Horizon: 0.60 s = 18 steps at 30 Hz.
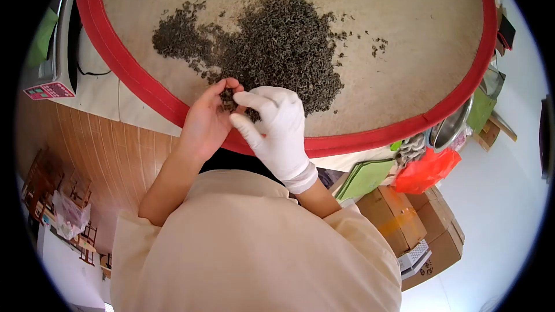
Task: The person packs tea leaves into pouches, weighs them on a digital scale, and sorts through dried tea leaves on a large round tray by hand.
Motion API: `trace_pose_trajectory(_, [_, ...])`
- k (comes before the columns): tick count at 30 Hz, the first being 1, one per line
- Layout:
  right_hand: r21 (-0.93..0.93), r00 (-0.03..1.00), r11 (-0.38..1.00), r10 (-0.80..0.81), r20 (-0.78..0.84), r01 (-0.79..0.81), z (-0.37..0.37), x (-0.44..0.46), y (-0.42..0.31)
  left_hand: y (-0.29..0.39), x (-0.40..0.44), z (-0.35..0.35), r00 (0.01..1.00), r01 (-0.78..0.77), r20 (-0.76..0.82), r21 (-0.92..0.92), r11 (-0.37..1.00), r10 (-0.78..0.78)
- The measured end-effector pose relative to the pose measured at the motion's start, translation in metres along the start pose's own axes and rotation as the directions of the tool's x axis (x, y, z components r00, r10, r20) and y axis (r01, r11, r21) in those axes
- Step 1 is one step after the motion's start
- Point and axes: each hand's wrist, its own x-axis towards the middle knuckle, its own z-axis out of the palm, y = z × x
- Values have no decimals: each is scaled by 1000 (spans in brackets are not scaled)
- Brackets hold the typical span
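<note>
My left hand (209,117) is bare and cupped, with some dark dried leaves (228,99) in its palm. Close beside it, my right hand (276,124) wears a white glove, its thumb and forefinger a little apart over the cupped palm. Whether anything lies between those gloved fingertips is too small to tell. Both hands are over the near red rim (347,144) of a large round tray. Behind them a big heap of dark, curled dried leaves (283,43) spreads over the pale tray surface, with a smaller pile (184,32) joined on its left.
Right of the tray are a metal bowl (454,124), a red plastic bag (428,170), green packets (365,178) and cardboard boxes (396,219). At the left stands a device with a pink label (49,91). Wooden furniture (43,188) stands at lower left.
</note>
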Motion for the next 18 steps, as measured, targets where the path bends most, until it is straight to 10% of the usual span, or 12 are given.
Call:
trace_pose_trajectory(5, [-88, 947, 967, 211, -241, -237, -25, -12, 49, 6, 4, -10, 993, 23, 120, -48, 999, -17])
trace_pose_trajectory(10, [-31, 664, 716, 629, -404, -697, -41, -51, 118, 13, 6, -14, 992, -38, 115, -133, 990, 53])
trace_pose_trajectory(15, [337, 564, 599, 800, -206, -727, -29, -57, 130, 18, 8, -20, 978, -94, 163, -199, 976, 127])
trace_pose_trajectory(17, [311, 488, 510, 860, -149, -802, -24, -48, 127, 18, 9, -20, 979, -93, 161, -187, 978, 124])
trace_pose_trajectory(18, [66, 622, 663, 728, -288, -746, -24, -37, 117, 19, 9, -19, 979, -98, 159, -178, 979, 127])
